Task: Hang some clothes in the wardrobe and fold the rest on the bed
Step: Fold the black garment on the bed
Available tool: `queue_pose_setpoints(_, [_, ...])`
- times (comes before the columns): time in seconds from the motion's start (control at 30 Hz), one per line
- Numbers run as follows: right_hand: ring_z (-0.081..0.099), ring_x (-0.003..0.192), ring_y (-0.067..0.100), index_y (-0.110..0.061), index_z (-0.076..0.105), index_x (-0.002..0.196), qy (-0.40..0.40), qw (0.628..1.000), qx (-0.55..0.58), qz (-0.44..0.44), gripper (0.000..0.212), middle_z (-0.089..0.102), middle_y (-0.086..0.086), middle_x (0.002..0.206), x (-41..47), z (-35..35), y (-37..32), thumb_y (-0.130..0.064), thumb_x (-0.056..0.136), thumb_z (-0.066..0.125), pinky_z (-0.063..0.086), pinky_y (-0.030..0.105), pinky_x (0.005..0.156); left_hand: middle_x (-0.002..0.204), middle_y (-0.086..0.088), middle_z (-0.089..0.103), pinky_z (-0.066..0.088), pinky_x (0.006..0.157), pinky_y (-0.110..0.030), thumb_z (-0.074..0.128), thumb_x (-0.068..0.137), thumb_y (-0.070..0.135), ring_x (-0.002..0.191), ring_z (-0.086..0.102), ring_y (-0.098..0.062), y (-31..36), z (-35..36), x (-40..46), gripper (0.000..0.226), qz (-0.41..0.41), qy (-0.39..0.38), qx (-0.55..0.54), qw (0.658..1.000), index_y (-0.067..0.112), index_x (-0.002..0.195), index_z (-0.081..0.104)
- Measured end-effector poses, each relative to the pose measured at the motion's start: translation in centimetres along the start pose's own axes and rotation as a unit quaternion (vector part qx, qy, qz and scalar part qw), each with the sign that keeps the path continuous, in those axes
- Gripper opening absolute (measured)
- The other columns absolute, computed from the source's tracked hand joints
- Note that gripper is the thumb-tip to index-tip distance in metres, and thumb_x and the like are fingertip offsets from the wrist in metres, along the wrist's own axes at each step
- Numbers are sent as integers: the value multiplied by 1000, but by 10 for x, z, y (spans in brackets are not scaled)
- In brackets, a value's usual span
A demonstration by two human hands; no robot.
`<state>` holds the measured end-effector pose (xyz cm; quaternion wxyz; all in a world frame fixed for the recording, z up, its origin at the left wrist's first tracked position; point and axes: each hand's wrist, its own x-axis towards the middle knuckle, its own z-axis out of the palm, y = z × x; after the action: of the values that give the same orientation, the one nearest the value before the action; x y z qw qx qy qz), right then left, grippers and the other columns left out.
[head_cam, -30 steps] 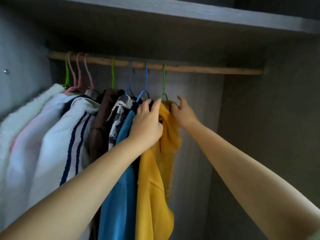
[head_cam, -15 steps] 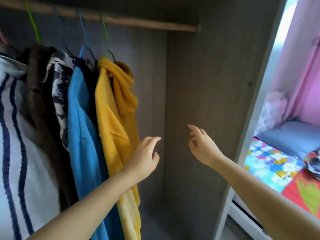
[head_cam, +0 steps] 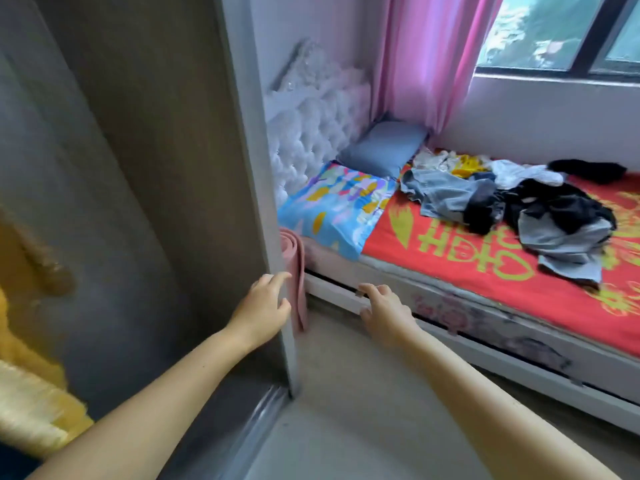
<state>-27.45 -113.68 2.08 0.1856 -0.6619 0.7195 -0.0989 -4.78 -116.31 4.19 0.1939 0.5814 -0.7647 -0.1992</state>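
Observation:
A heap of loose clothes, grey, black, white and yellow, lies on the bed, which has a red and yellow cover. The wardrobe fills the left of the view; a yellow garment hangs at its lower left edge, blurred. My left hand is in the air in front of the wardrobe's right side panel, fingers relaxed, holding nothing. My right hand is beside it over the floor, in front of the bed frame, fingers loosely bent and empty.
A colourful pillow and a blue pillow lie at the head of the bed by a white tufted headboard. A rolled pink mat stands between wardrobe and bed. Pink curtain and window behind. Grey floor below.
Both hands let go of the hung yellow garment and dropped away from the rail. The view swung right and down, from the wardrobe's inside to the bed.

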Motion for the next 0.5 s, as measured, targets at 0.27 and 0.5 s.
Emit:
queue_pose_setpoints(0.27, [47, 120, 28, -25, 32, 144, -1, 981, 17, 192, 47, 35, 7, 144, -115, -47, 216, -24, 98, 39, 40, 38, 99, 137, -6, 45, 37, 104, -35, 48, 91, 10, 129, 41, -20, 130, 145, -8, 48, 47, -104, -36, 993, 16, 139, 43])
queue_pose_setpoints(0.5, [43, 124, 25, -23, 33, 144, 33, 958, 38, 283, 46, 37, 8, 141, -175, -78, 331, -23, 98, 37, 34, 41, 101, 136, -6, 45, 43, 98, -38, 47, 93, 12, 127, 42, -19, 261, 238, 2, 48, 134, -193, -44, 971, 16, 141, 39])
